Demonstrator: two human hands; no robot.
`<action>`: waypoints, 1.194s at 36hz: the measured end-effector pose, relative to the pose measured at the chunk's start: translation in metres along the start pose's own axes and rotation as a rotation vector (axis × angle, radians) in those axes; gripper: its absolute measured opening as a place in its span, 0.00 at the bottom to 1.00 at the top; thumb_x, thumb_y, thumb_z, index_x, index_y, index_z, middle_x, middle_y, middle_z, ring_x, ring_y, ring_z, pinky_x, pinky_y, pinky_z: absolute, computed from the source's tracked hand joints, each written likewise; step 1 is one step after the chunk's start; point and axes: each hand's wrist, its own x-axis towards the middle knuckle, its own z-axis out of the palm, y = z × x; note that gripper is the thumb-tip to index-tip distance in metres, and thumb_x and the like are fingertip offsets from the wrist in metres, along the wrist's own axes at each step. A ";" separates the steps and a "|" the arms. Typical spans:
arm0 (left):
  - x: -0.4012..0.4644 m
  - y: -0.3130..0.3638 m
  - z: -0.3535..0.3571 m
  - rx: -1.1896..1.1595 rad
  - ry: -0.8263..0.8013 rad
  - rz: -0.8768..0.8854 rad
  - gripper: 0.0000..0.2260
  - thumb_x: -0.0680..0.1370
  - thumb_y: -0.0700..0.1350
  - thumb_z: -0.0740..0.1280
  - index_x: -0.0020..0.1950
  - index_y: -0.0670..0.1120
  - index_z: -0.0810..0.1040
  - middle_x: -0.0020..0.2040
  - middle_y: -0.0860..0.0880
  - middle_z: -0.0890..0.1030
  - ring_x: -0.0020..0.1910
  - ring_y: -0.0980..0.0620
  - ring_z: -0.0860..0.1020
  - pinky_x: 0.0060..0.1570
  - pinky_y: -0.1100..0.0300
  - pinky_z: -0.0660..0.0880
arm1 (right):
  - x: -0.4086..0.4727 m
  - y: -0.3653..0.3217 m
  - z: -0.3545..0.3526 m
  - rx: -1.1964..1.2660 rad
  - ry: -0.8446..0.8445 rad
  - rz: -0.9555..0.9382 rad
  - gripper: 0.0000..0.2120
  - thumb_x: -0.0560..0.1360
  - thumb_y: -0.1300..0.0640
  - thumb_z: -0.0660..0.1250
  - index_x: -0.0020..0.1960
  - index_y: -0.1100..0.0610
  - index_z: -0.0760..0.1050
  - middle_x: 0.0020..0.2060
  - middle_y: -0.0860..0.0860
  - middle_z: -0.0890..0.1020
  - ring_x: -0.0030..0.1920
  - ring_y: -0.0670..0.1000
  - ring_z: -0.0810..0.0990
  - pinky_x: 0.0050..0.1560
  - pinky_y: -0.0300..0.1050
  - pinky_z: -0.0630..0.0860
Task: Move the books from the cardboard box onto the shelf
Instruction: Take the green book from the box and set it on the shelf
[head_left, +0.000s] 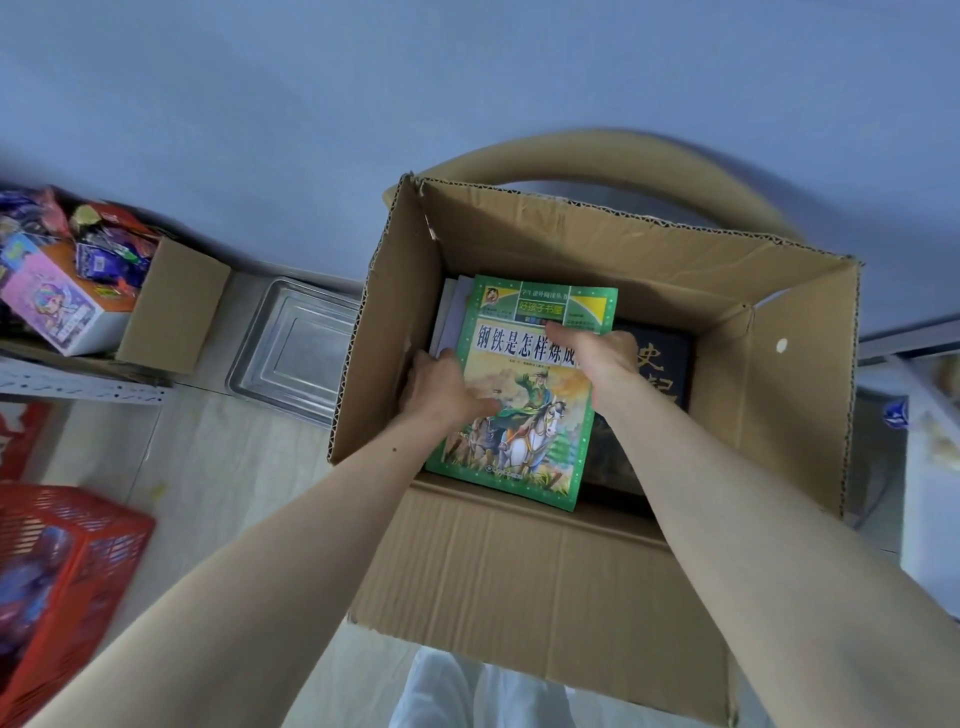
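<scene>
The green book (519, 384) carries the title 钢铁是怎样炼成, its end covered by the right hand (605, 358). A panel above reads 好孩子书屋. The dark book (662, 364) shows gold characters, the top one 史.

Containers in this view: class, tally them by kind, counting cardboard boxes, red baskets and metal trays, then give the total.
Cardboard boxes: 2, the large box with books and the small box of packets
Red baskets: 1, the red basket
Metal trays: 1, the metal tray
Total: 4
</scene>
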 end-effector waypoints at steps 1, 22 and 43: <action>0.000 0.000 0.002 0.002 -0.010 0.002 0.39 0.67 0.57 0.78 0.70 0.41 0.67 0.70 0.40 0.62 0.69 0.41 0.66 0.64 0.49 0.69 | -0.002 0.001 -0.002 0.022 -0.008 0.010 0.25 0.62 0.48 0.83 0.45 0.59 0.71 0.42 0.49 0.78 0.41 0.52 0.77 0.44 0.44 0.74; -0.028 0.022 -0.008 -0.767 0.250 0.266 0.34 0.58 0.43 0.84 0.56 0.50 0.67 0.48 0.60 0.79 0.47 0.67 0.79 0.41 0.70 0.77 | -0.045 -0.030 -0.065 0.409 -0.393 -0.409 0.21 0.61 0.67 0.77 0.54 0.61 0.81 0.55 0.62 0.84 0.57 0.64 0.82 0.59 0.66 0.77; -0.173 0.038 -0.183 -1.063 0.552 0.391 0.33 0.58 0.40 0.83 0.56 0.47 0.68 0.50 0.52 0.83 0.48 0.55 0.83 0.49 0.49 0.82 | -0.254 -0.223 -0.043 0.049 -0.663 -0.829 0.14 0.59 0.58 0.80 0.43 0.45 0.86 0.44 0.45 0.88 0.50 0.47 0.85 0.52 0.46 0.76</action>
